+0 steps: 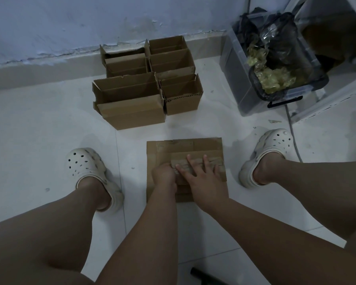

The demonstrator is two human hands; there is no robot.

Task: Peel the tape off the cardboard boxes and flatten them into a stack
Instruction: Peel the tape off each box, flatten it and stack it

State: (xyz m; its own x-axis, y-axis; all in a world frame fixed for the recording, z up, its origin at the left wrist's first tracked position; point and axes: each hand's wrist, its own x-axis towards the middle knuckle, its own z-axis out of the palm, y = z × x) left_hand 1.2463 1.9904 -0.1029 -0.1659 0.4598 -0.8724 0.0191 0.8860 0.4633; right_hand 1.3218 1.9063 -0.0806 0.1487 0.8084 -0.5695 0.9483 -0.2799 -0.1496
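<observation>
Cardboard lies flat on the floor. Right hand presses it, fingers spread; left hand pinches tape.

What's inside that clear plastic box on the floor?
A black bag sits in the clear box, holding crumpled yellowish tape. Whatever lies underneath the tape is covered.
</observation>
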